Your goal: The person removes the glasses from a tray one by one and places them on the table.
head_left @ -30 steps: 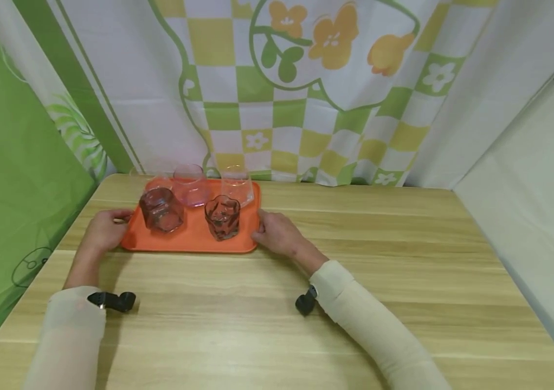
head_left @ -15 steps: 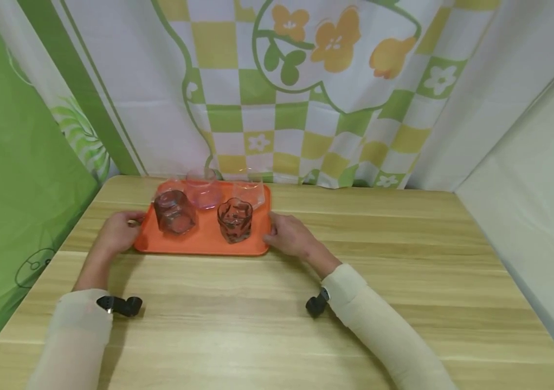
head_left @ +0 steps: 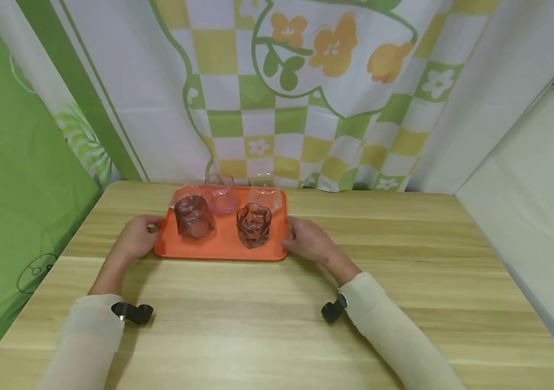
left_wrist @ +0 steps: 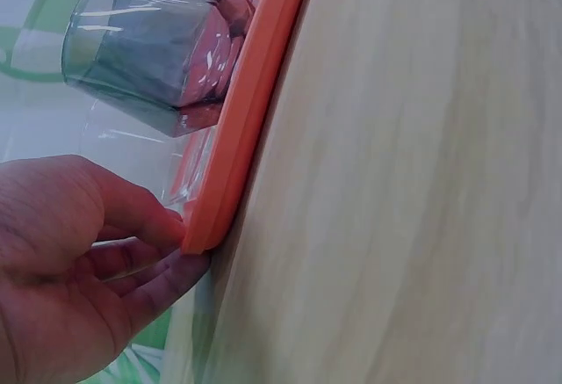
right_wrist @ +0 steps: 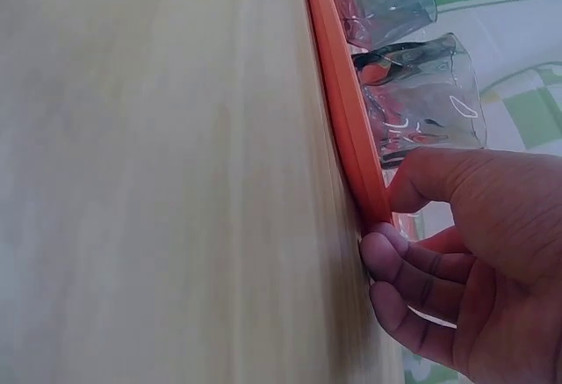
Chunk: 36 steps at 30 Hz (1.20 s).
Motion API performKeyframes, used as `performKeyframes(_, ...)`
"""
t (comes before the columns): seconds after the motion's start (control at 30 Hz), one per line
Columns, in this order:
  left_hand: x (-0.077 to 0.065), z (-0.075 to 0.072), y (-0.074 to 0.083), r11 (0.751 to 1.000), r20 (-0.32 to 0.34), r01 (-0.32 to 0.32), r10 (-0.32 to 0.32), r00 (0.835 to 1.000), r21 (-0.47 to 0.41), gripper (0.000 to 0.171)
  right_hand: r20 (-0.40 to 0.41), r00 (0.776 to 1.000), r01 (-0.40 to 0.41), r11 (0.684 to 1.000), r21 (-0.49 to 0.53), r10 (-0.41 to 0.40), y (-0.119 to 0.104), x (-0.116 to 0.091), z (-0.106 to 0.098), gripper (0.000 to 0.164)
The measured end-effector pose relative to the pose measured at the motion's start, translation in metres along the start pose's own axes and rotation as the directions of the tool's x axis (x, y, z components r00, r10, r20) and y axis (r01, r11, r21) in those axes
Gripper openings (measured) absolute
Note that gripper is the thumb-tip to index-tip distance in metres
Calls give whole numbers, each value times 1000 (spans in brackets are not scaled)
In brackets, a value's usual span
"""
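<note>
An orange tray (head_left: 225,250) bears several drinking glasses. At its front stand a dark, many-sided glass (head_left: 194,218) on the left and a dark wavy glass (head_left: 253,226) on the right. Behind them are a pinkish clear glass (head_left: 222,199) and a colourless glass (head_left: 266,199), with another clear one partly hidden at back left. My left hand (head_left: 137,237) grips the tray's left end, thumb on the rim and fingers beneath, as the left wrist view shows. My right hand (right_wrist: 492,252) pinches the right end the same way. Whether the tray touches the table is hard to tell.
The wooden table (head_left: 238,336) stretches out in front of the tray and to its right. A patterned curtain (head_left: 296,119) hangs along the table's back edge, close behind the glasses. Green cloth (head_left: 8,179) borders the left side, and a pale wall (head_left: 540,179) the right.
Both hands have moved to the right with the tray between them, and slightly nearer. The glasses have travelled along, keeping their places on it. The grip at both ends is the same.
</note>
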<state>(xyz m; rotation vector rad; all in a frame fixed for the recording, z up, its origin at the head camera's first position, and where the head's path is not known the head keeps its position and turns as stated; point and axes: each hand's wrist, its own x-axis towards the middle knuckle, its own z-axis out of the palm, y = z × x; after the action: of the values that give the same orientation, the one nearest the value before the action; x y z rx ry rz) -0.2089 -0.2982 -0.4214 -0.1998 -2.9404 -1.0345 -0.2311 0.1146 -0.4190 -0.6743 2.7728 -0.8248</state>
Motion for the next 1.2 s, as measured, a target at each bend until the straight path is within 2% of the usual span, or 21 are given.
performKeyframes(0.17, 3, 7, 7, 1000, 18, -12, 11, 1000, 12, 47, -16, 1000, 21, 999, -31, -21, 8, -8, -6, 37)
performKeyframes(0.27, 4, 9, 11, 1000, 31, -16, 16, 999, 14, 47, -24, 999, 22, 999, -36, -23, 13, -11, -9, 36)
performKeyframes(0.47, 6, 15, 16, 1000, 28, -5, 5, 1000, -10, 48, -27, 1000, 10, 1000, -26, -10, 20, -14, -13, 62)
performKeyframes(0.53, 7, 16, 17, 1000, 28, -2, 2, 1000, -16, 48, -27, 1000, 4, 1000, -22, -4, 21, -15, -13, 65)
performKeyframes(0.8, 6, 18, 15, 999, 30, -4, 6, 1000, -42, 53, -31, 999, -7, 1000, -16, 7, 22, -17, -13, 65)
performKeyframes(1.03, 10, 19, 11, 998, 34, -4, 6, 999, -59, 55, -101, 995, -14, 999, -34, 11, 19, -21, -14, 58)
performKeyframes(1.13, 12, 17, 9, 998, 51, 20, -17, 999, -64, 55, -121, 993, -3, 1000, 2, 3, 15, -22, -16, 58)
performKeyframes(1.2, 13, 15, 8, 996, 61, 41, -37, 997, -76, 56, -122, 992, 25, 998, 64, -17, 11, -23, -17, 59)
